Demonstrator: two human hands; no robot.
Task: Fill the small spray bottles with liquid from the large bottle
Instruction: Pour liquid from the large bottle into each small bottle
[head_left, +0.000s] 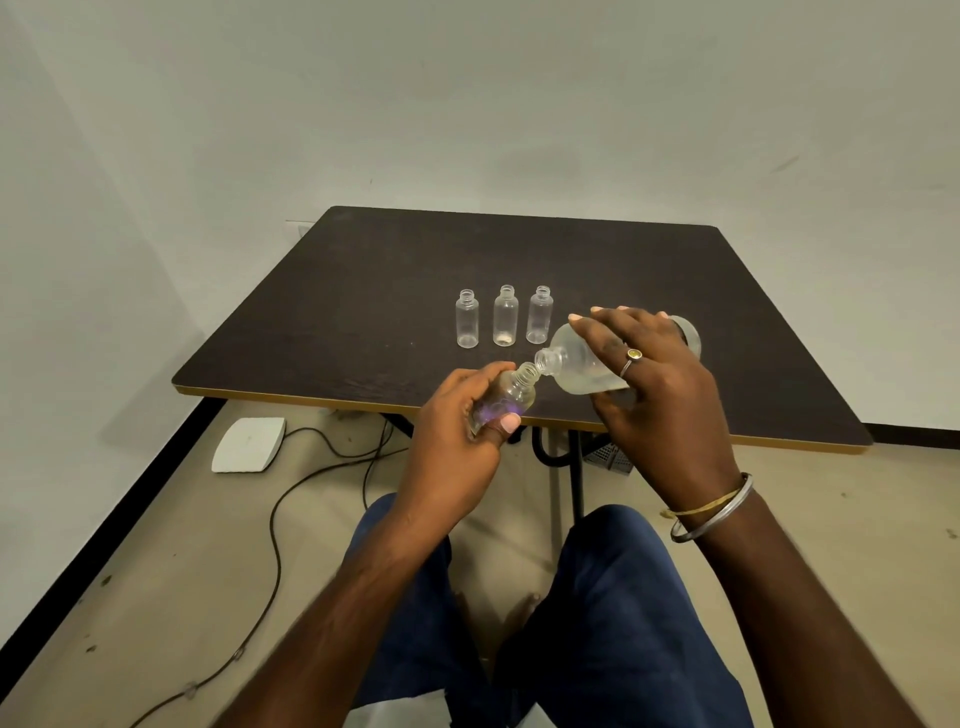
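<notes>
My left hand (457, 441) grips a small clear bottle (511, 397), uncapped and tilted with its neck up and to the right, above the table's near edge. My right hand (654, 384) holds the large frosted bottle (582, 364) tipped almost flat, with clear liquid pooled along its lower side. Its open mouth touches the small bottle's mouth. Three more small clear bottles stand upright and uncapped in a row behind: the left one (467, 326), the middle one (505, 323), and the right one (540, 322).
A dark brown table (363, 291) with a yellow edge band stands against a pale wall. On the floor to the left lie a white flat pad (248, 446) and a black cable (280, 519). My blue-trousered knees are below the table edge.
</notes>
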